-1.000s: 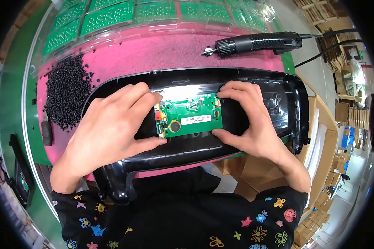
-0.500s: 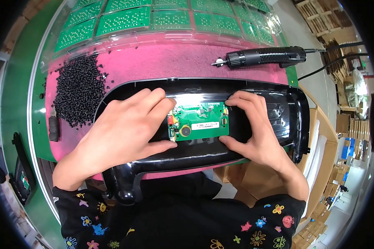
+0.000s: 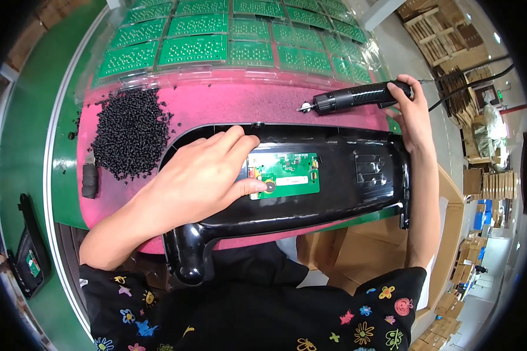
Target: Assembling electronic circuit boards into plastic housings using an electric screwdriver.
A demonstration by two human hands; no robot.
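Observation:
A green circuit board (image 3: pixel 295 188) with a white label and a round black buzzer lies inside a long, glossy black plastic housing (image 3: pixel 339 181). My left hand (image 3: pixel 208 167) is closed around the board's left end, its thumb over the lower-left corner by the buzzer and its fingertips at the upper-left edge. Beyond the housing's far right side, my right hand (image 3: pixel 413 114) has its fingers around the rear end of a black electric screwdriver (image 3: pixel 351 98). The screwdriver's silver tip points left above the pink mat (image 3: pixel 228 102).
A heap of small black screws (image 3: pixel 129 134) sits on the mat's left, with a short dark cylinder (image 3: pixel 89 180) in front. Clear trays of green circuit boards (image 3: pixel 193 50) stand at the back. Cardboard boxes (image 3: pixel 363 251) are below at right; another black housing (image 3: pixel 29 251) lies far left.
My right hand has let go of the board's right end and moved up and right to the electric screwdriver. My left hand stays at the board. The whole view has shifted slightly.

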